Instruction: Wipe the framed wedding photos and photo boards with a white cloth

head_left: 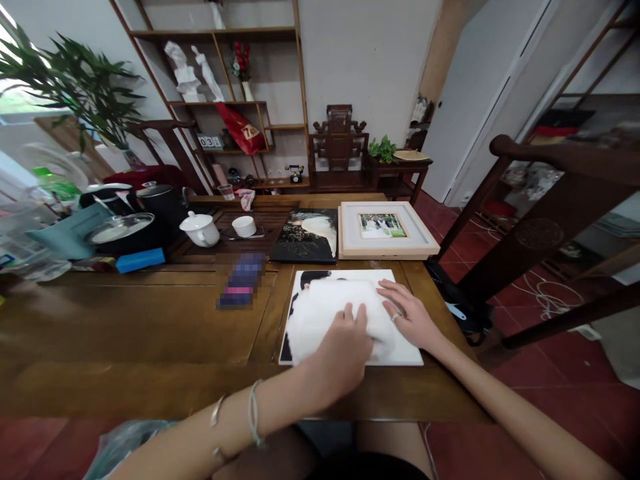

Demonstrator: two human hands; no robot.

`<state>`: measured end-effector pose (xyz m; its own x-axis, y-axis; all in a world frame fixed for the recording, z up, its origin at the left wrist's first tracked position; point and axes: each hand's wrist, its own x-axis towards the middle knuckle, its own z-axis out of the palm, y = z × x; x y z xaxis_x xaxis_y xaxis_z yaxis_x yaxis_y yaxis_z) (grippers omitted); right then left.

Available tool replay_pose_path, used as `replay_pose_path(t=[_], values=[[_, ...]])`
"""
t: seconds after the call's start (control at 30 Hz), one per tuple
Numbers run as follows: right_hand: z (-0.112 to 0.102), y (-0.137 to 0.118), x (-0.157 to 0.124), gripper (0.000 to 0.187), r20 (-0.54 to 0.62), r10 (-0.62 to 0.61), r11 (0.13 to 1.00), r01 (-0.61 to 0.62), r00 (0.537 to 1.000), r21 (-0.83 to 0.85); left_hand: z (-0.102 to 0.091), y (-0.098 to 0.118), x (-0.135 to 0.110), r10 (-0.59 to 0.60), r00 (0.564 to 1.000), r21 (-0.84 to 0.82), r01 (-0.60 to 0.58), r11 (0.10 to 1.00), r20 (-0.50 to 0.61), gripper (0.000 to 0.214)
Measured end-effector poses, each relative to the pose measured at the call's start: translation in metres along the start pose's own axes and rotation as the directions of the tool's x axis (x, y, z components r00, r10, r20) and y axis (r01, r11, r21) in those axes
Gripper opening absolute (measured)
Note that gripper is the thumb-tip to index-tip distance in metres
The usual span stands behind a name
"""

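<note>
A large photo print [320, 283] lies flat on the wooden table [150, 333] in front of me. A white cloth [325, 307] is spread over most of it. My left hand [345, 347] presses down on the cloth with fingers curled over it. My right hand [407, 313], wearing a ring, rests flat on the cloth's right side with fingers stretched out.
Behind the print lie a dark photo album [307, 235] and a framed picture [385, 230]. A white teapot [200, 229], cup [244, 226] and dark kettles [160, 200] stand at the left. A wooden chair [550, 220] is at my right, shelves [225, 100] behind.
</note>
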<state>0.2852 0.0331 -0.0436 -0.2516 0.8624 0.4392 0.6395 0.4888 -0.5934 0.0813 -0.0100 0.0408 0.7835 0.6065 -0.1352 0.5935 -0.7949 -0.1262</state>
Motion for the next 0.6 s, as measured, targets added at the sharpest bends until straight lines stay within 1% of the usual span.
replay_pose_path(t=[0.07,0.1,0.13,0.2,0.3,0.33,0.4,0.47,0.5,0.6], values=[[0.000,0.000,0.000,0.030,0.005,0.006,1.000,-0.006,1.000,0.001,-0.005,0.010,-0.015,0.033,0.999,-0.015,-0.033,0.999,0.033,0.031],[0.000,0.000,0.000,0.030,0.002,0.005,1.000,-0.005,1.000,0.003,-0.007,0.011,-0.020,0.038,0.998,-0.033,-0.036,0.999,0.042,0.030],[0.000,0.000,0.000,0.029,-0.002,0.003,1.000,-0.003,1.000,0.004,-0.009,0.009,-0.022,0.023,0.999,-0.057,-0.021,0.998,0.039,0.029],[0.001,0.000,0.000,0.029,-0.011,-0.004,1.000,0.004,1.000,0.006,-0.010,-0.004,-0.017,-0.030,1.000,-0.124,0.031,0.992,0.010,0.028],[0.001,0.001,0.000,0.029,-0.018,-0.030,1.000,0.030,0.999,0.007,-0.008,-0.036,0.004,-0.064,0.998,-0.305,0.053,0.951,-0.024,0.025],[0.001,0.001,0.000,0.029,-0.018,-0.037,0.999,0.037,0.999,0.005,-0.007,-0.047,0.013,-0.064,0.997,-0.397,0.042,0.917,-0.044,0.025],[0.001,0.001,0.000,0.030,-0.014,-0.041,0.999,0.040,0.999,-0.008,-0.002,-0.065,0.032,-0.086,0.991,-0.575,0.014,0.818,-0.098,0.028],[0.001,0.001,0.000,0.030,-0.011,-0.037,0.999,0.037,0.999,-0.022,0.002,-0.074,0.051,-0.141,0.979,-0.678,0.002,0.735,-0.149,0.031],[0.002,0.001,0.000,0.030,-0.010,-0.038,0.999,0.037,0.999,-0.026,0.005,-0.075,0.060,-0.163,0.973,-0.702,0.002,0.713,-0.162,0.032],[0.002,0.001,0.000,0.029,-0.013,-0.048,0.998,0.048,0.999,-0.031,0.010,-0.072,0.082,-0.191,0.964,-0.728,-0.006,0.686,-0.187,0.035]])
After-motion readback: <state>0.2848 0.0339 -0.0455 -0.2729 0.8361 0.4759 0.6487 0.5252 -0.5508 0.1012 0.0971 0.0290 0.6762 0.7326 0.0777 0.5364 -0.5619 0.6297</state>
